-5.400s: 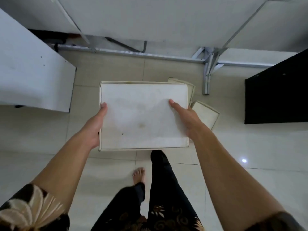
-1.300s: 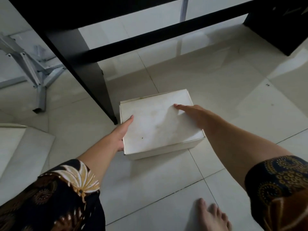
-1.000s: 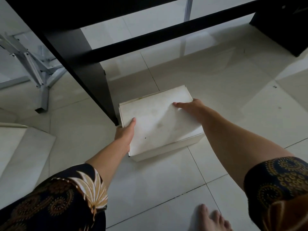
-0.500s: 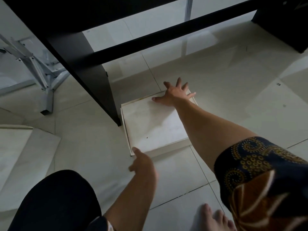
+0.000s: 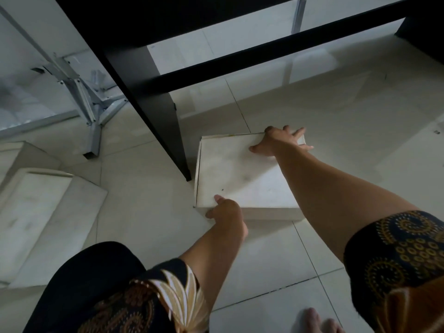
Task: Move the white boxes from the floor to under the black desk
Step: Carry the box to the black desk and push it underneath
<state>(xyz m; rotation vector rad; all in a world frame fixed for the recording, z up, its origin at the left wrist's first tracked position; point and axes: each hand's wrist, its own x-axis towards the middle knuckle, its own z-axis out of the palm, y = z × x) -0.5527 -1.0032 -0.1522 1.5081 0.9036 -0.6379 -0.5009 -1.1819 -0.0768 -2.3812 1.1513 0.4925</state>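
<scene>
Nearly placed, the box (image 5: 240, 174) is sitting by the desk leg (image 5: 163, 121) under flat right fingers (image 5: 298, 132), left fingers (image 5: 210, 214) gripping its near corner; more boxes (image 5: 36, 212) are waiting left of them.

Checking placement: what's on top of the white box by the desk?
Right hand flat on far corner, left hand thumb on near edge; both cover parts of white box.

Readable text: none in view.
White box (image 5: 240, 174) lid: blank, smudges and one dark speck.
Black desk (image 5: 153, 92) leg: plain black.
Sleeves (image 5: 396, 248): gold ornament, no letters.
</scene>
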